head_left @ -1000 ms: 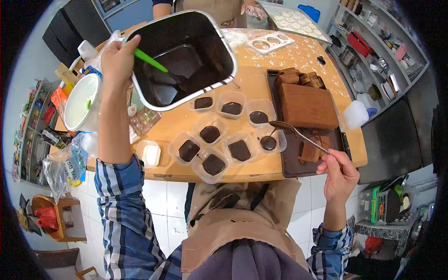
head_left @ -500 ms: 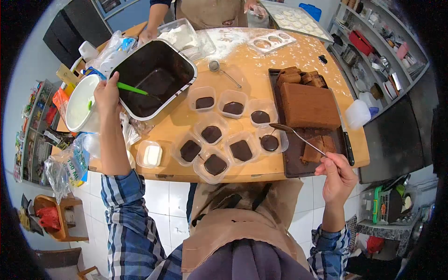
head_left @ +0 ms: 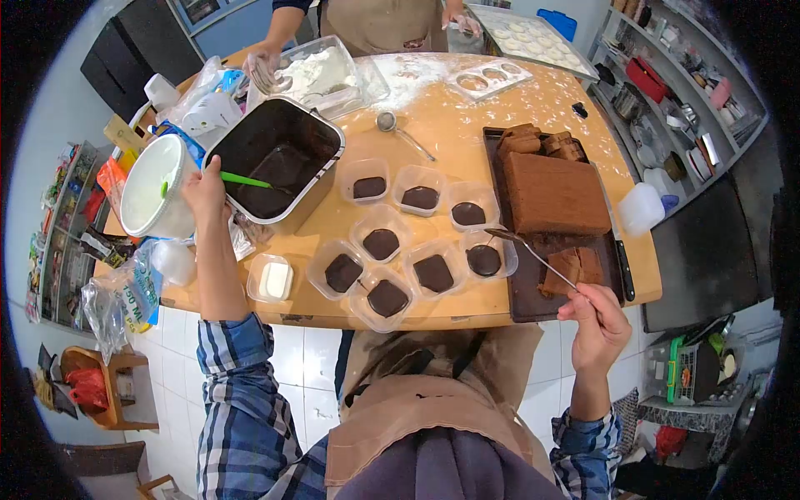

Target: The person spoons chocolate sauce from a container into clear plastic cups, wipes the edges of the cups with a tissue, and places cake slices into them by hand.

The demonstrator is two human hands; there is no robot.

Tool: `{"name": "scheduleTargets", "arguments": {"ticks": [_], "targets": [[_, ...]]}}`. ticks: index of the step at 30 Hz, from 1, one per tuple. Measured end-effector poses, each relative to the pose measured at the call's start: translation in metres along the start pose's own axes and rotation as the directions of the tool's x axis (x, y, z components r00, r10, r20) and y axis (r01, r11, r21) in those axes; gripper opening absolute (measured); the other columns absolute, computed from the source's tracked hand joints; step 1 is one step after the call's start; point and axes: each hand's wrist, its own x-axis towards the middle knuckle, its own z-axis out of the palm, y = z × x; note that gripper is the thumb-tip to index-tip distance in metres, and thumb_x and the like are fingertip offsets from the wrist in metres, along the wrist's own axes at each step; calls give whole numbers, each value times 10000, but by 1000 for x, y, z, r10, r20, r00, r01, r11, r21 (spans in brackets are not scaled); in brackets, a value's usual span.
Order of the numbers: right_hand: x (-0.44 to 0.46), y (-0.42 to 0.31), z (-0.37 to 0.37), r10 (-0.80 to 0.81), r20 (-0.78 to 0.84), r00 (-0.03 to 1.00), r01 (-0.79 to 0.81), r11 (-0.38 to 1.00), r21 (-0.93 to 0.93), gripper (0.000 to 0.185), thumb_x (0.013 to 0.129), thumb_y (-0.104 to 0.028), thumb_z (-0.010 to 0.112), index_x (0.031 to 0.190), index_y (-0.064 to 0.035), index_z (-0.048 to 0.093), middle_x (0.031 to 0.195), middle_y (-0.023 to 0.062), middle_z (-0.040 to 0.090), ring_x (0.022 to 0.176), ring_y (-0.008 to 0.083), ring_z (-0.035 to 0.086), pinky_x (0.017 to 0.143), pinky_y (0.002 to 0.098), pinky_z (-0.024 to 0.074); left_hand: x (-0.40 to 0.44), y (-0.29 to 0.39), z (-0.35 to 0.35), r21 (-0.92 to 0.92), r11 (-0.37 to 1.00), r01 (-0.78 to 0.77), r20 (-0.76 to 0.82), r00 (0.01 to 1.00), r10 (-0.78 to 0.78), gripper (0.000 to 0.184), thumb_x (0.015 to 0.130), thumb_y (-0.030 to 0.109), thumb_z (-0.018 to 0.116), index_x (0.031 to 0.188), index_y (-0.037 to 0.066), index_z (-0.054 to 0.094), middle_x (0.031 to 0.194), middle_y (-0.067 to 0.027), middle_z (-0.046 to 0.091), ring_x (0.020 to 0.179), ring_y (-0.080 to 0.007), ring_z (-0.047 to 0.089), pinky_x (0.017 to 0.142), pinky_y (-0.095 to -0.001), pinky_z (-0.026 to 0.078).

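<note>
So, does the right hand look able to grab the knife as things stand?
Probably not straight away: the knife has its handle uncovered close by, but the right hand is holding the spoon.

The co-worker [head_left: 383, 25] is cut off by the top edge. At upper left, some fingers of the left hand [head_left: 206, 190] are hidden by the black pan [head_left: 315, 187]. At right, the spoon [head_left: 533, 252]'s handle end is covered by the right hand [head_left: 598, 321]. Far-left shelf goods [head_left: 62, 225] are too small to identify.

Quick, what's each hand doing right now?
Left hand: closed on the rim of the black pan, beside the green-handled utensil.
Right hand: closed, holding the metal spoon by its handle.
</note>
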Motion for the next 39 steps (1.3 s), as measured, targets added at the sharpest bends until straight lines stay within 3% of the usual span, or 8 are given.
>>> {"name": "scheduleTargets", "arguments": {"ticks": [5, 11, 14, 17, 18, 22, 29, 39], "targets": [[-4, 4, 1, -6, -12, 1000, 5, 1000, -19, 133, 803, 57, 553, 922, 49, 613, 863, 141, 578, 620, 150, 606, 547, 231, 513, 1, -9, -8, 145, 989, 44, -91, 995, -31, 262, 777, 135, 664, 833, -92, 546, 797, -127, 586, 668, -206, 582, 598, -322, 483], [-11, 10, 3, -32, -22, 999, 31, 998, -55, 121, 803, 56, 547, 906, 51, 610, 856, 139, 583, 610, 151, 602, 547, 237, 501, -8, -14, -14, -30, 996, 88, -51, 995, -89, 310, 781, 141, 662, 904, -109, 527, 834, -148, 583, 712, -218, 581, 641, -338, 484], [-13, 13, 2, -74, 3, 997, 74, 991, -109, 125, 804, 61, 538, 908, 52, 608, 848, 139, 583, 605, 156, 600, 543, 243, 490, -13, -12, -18, 32, 996, 86, -78, 994, -83, 322, 785, 144, 658, 924, -112, 522, 861, -159, 579, 739, -226, 582, 657, -341, 484], [-16, 15, 3, -100, 27, 995, 103, 979, -176, 129, 804, 65, 532, 910, 51, 605, 827, 135, 581, 601, 158, 598, 538, 244, 482, -16, -14, -19, -97, 990, 99, -77, 991, -107, 269, 773, 145, 674, 829, -57, 504, 723, -96, 543, 597, -171, 533, 535, -308, 449], [-17, 16, 4, -97, 14, 995, 98, 978, -184, 130, 805, 67, 531, 911, 51, 605, 821, 134, 580, 600, 158, 597, 538, 243, 482, -9, -22, -22, -27, 994, 105, -127, 986, -107, 276, 766, 177, 688, 766, -9, 484, 627, -47, 488, 498, -135, 470, 434, -285, 381], [-24, 17, 9, -70, -33, 997, 62, 977, -204, 131, 808, 70, 527, 914, 52, 602, 806, 131, 575, 592, 158, 597, 534, 240, 481, -13, -21, -24, -16, 989, 148, -154, 977, -149, 302, 766, 199, 689, 708, 52, 432, 505, 13, 384, 364, -99, 347, 330, -257, 245], [-27, 24, 13, -55, -44, 998, 43, 973, -227, 135, 825, 45, 521, 935, 77, 592, 784, 126, 575, 573, 139, 579, 517, 233, 494, -24, -13, -37, 1, 962, 273, -46, 961, -273, 269, 791, 175, 657, 735, 75, 414, 510, 30, 373, 374, -83, 353, 333, -247, 254], [-32, 34, 21, 66, -170, 983, -99, 977, -191, 149, 850, -16, 524, 956, 72, 581, 724, 125, 583, 543, 153, 587, 488, 238, 491, -33, -2, -37, 95, 963, 253, -32, 967, -251, 256, 813, 215, 633, 743, 85, 424, 516, 31, 375, 376, -72, 329, 342, -238, 253]]}}
